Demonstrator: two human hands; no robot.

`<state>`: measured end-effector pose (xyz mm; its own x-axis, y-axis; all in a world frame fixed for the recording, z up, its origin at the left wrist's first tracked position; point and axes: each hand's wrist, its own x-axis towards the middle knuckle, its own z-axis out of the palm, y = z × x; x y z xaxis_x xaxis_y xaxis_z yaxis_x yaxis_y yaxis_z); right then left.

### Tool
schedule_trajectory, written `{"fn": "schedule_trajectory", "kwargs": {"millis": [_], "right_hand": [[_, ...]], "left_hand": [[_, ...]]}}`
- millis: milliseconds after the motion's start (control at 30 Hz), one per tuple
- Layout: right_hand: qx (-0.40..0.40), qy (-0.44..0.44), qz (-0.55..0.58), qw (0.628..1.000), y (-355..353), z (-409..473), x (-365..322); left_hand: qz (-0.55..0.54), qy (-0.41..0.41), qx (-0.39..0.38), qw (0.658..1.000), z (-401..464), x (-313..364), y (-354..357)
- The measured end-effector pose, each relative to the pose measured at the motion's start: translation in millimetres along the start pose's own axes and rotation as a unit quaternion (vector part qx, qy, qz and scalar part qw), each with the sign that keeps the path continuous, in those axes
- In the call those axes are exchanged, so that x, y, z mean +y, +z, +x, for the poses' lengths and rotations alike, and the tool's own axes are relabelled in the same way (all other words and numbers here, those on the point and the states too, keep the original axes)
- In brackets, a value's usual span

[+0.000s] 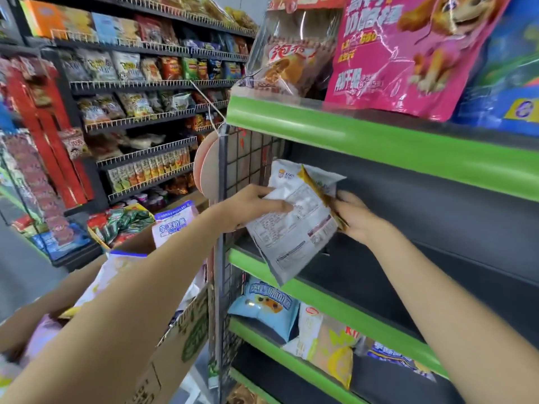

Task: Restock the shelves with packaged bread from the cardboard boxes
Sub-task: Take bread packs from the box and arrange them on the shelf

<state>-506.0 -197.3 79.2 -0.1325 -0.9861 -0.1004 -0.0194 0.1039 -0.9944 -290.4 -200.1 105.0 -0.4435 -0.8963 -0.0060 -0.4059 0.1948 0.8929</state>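
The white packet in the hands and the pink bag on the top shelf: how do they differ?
The white packet shows its printed back; the pink bag shows a cartoon dog. The white packet is gripped by both hands, left hand and right hand; the pink bag stands untouched. Both are sealed.

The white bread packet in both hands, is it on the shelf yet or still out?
Still out: the white bread packet hangs tilted over the shelf's green edge.

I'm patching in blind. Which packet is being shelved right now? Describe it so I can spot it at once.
Find the green-edged shelf unit on the right, then its dark, mostly bare middle shelf. At that shelf's left end, by the wire grid panel, both hands hold a white packet, left hand and right hand. Unlike the colourful bags above and below, it shows a white back with printed tables.
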Motion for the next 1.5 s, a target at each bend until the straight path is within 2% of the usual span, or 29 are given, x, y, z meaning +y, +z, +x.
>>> {"fn": "schedule_trajectory", "kwargs": {"millis": [100, 167, 233, 333, 500, 700, 833, 900, 967, 1033, 1100, 1167, 1233, 1333, 1400, 1467, 1500], "right_hand": [[0.060, -0.024, -0.007, 0.998, 2.7, 31.7, -4.9], [0.123, -0.058, -0.069, 0.988, 5.9, 54.2, -10.0], [0.169, -0.079, -0.160, 0.969, 9.3, 77.4, -11.2], [0.194, -0.081, -0.228, 0.951, 15.5, 101.8, -9.7], [0.229, -0.041, -0.331, 0.914, 17.9, 127.0, 2.4], [0.228, 0.034, -0.427, 0.874, 22.2, 132.7, 8.9], [0.233, 0.037, -0.381, 0.894, 20.1, 105.5, 7.2], [0.173, 0.017, -0.312, 0.934, 18.0, 75.3, 7.3], [0.030, 0.071, -0.102, 0.992, 20.3, 33.5, 2.6], [-0.091, 0.104, 0.063, 0.988, 22.4, 7.4, -4.6], [-0.090, 0.069, 0.142, 0.983, 24.2, 2.8, -6.1], [-0.028, 0.043, 0.200, 0.979, 21.9, 3.4, -6.8], [-0.005, 0.031, 0.221, 0.975, 10.8, 7.8, -2.7], [-0.040, 0.012, 0.240, 0.970, -3.1, 5.7, 2.1], [-0.078, -0.007, 0.244, 0.967, -3.2, 2.5, 2.3], [-0.087, -0.027, 0.249, 0.964, -3.4, 1.6, 4.1], [-0.087, -0.037, 0.237, 0.967, -4.8, 2.1, 6.0]], "left_hand": [[0.071, -0.046, 0.066, 0.994, 10.9, -0.5, -0.8], [0.137, -0.081, 0.123, 0.980, 15.9, -0.3, -0.7], [0.147, -0.091, 0.174, 0.969, 20.0, -2.6, -0.3], [0.133, -0.083, 0.230, 0.961, 25.3, -7.2, -3.2], [0.180, -0.080, 0.237, 0.951, 25.5, -5.8, -9.6], [0.192, -0.072, 0.210, 0.956, 25.0, -0.8, -4.6], [0.158, -0.073, 0.222, 0.959, 22.6, 4.6, 5.2], [0.181, -0.052, 0.246, 0.951, 21.6, 6.0, 13.1], [0.225, -0.001, 0.255, 0.940, 22.8, 8.1, 24.5], [0.293, 0.054, 0.229, 0.927, 23.8, 12.0, 40.3], [0.352, 0.107, 0.164, 0.915, 22.3, 14.5, 55.0], [0.273, 0.121, 0.086, 0.951, 20.0, 10.8, 61.5], [0.192, 0.128, 0.088, 0.969, 22.6, 0.3, 57.4], [0.147, 0.071, 0.155, 0.974, 34.5, -11.9, 47.1], [0.037, 0.011, 0.108, 0.993, 39.7, -12.5, 44.0], [-0.018, 0.017, 0.060, 0.998, 42.3, -12.1, 45.3], [-0.026, 0.027, 0.062, 0.997, 45.9, -13.1, 46.8]]}}
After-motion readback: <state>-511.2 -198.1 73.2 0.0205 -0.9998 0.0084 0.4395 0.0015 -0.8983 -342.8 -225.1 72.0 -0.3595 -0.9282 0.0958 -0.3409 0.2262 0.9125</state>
